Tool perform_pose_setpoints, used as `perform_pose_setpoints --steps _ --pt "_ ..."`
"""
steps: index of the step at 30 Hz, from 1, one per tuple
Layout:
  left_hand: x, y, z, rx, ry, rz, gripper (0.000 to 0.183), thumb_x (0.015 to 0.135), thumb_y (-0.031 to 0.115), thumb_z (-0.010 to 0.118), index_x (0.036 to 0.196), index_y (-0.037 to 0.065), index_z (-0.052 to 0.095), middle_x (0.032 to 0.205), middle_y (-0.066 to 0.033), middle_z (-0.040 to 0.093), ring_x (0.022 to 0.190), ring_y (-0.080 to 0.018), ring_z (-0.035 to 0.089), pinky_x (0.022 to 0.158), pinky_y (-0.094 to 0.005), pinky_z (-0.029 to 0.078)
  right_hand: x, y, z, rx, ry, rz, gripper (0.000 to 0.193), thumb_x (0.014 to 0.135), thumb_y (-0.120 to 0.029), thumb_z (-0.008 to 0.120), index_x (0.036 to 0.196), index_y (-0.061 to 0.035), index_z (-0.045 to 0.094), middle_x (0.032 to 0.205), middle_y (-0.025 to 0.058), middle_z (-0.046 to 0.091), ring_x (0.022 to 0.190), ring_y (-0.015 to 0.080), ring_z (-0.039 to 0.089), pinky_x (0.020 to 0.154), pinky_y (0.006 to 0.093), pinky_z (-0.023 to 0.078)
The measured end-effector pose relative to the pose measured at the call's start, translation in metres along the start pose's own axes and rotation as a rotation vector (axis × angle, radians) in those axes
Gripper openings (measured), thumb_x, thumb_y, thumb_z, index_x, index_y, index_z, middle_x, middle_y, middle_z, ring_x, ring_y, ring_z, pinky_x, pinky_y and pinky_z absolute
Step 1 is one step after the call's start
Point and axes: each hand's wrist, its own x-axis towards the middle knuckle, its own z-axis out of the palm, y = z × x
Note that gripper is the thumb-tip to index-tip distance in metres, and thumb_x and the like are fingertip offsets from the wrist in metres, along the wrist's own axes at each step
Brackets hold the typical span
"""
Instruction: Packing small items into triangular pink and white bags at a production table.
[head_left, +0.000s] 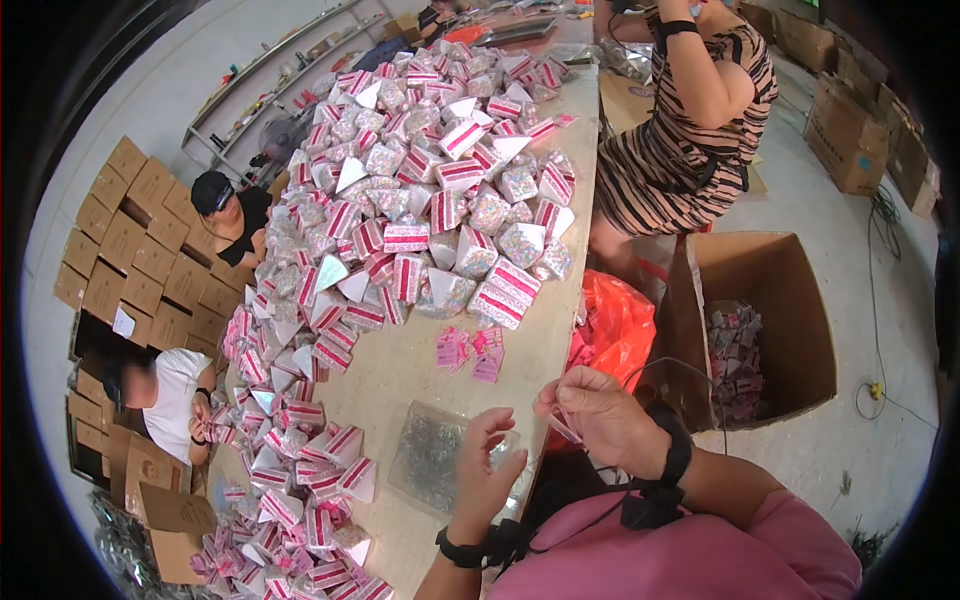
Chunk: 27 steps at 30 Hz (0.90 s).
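Note:
My right hand (612, 425) is closed in a pinch over the table's right edge, with a small pink card (563, 428) between thumb and fingers. Held up beside it, my left hand (487, 468) has its fingers apart and nothing visible in them. Under and beside the left hand lies a shallow clear tray (418, 408) of small transparent pieces, too fine to make out. Several pink printed cards (487, 362) lie on the table farther off. Beyond them is a big heap of wedge-shaped, cake-slice-like packs (405, 238) with pink and white striped sides.
An orange-red plastic bag (622, 318) hangs at the table's right edge. An open cardboard box (815, 345) with striped packs inside stands on the floor at right. Co-workers sit at the left and far right. Cartons (150, 262) are stacked along the left wall.

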Motion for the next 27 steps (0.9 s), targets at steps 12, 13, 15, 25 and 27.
perform_pose_setpoints --steps 12,13,15,25,27 --pt "0.022 0.042 0.017 0.383 0.116 0.377 0.010 0.083 0.005 0.063 0.077 0.002 0.056 0.071 -0.0067 0.054 0.065 -0.0174 0.053 0.058 -0.0294 0.041 -0.008 -0.008 0.014 -0.277 -0.033 0.114 0.010 0.090 -0.011 0.058 0.092 -0.0015 0.058 0.082 0.0101 0.063 0.069 0.0164 0.060 0.056 0.0254 0.047" --pt "0.021 0.041 0.017 0.379 0.142 0.372 0.009 0.082 0.004 0.063 0.077 0.002 0.056 0.071 -0.0068 0.055 0.065 -0.0174 0.053 0.058 -0.0292 0.041 -0.007 -0.006 0.018 -0.234 -0.015 0.085 0.011 0.090 -0.012 0.058 0.092 -0.0015 0.058 0.081 0.0100 0.063 0.068 0.0163 0.060 0.058 0.0253 0.047" --pt "0.018 0.039 0.018 0.370 0.197 0.361 0.009 0.082 0.004 0.064 0.077 0.002 0.056 0.072 -0.0072 0.055 0.064 -0.0176 0.053 0.058 -0.0288 0.041 -0.008 -0.006 0.026 -0.222 0.014 0.093 0.012 0.090 -0.014 0.059 0.091 -0.0019 0.058 0.079 0.0090 0.063 0.064 0.0142 0.057 0.058 0.0244 0.047" --pt "0.009 0.037 0.000 0.283 -0.070 0.311 0.025 0.077 0.005 0.063 0.101 0.003 0.058 0.096 -0.0142 0.059 0.089 -0.0264 0.058 0.076 -0.0321 0.045 -0.014 -0.010 0.013 -0.469 -0.153 0.373 0.013 0.089 -0.015 0.061 0.086 -0.0019 0.060 0.071 0.0050 0.060 0.052 0.0050 0.047 0.046 0.0177 0.035" --pt "0.014 0.045 -0.005 0.073 -0.238 0.191 0.039 0.079 0.012 0.061 0.116 0.003 0.056 0.113 -0.0168 0.058 0.105 -0.0282 0.056 0.088 -0.0343 0.043 -0.017 -0.012 0.014 -0.494 -0.160 0.421 0.013 0.088 -0.014 0.063 0.086 -0.0015 0.061 0.070 0.0047 0.060 0.053 0.0043 0.047 0.047 0.0168 0.034"
